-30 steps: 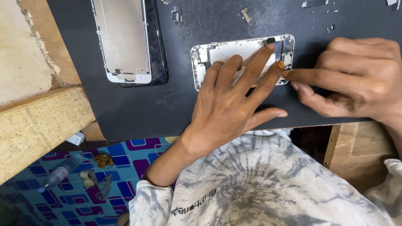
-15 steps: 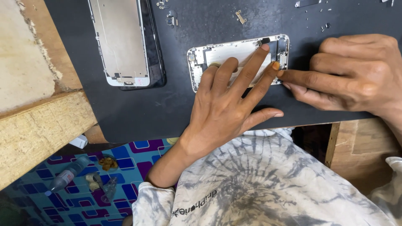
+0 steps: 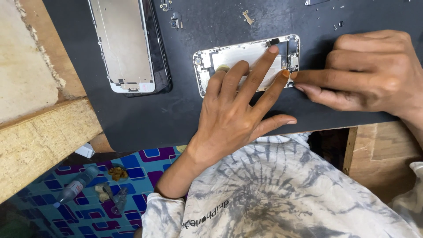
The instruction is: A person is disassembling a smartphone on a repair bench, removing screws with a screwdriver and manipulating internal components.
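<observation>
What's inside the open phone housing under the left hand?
Phone housing: small parts along its edges and a pale metal plate show. Left hand fingers cover the lower middle; right hand touches its corner.

On the phone shell [image 3: 246,61], the left hand [image 3: 238,114] has crept a little toward the mat's [image 3: 145,119] far edge, its fingers spread wider (middle fingertip now near the shell's far rim). The right hand [image 3: 370,72] has closed up against it, fingertip touching fingertip at the shell's right end.

A black mat [image 3: 132,119] covers the tabletop. An opened phone housing [image 3: 233,57] lies near its front edge, a detached screen assembly [image 3: 128,44] toward the left edge, and small loose parts [image 3: 248,16] at the back.
</observation>
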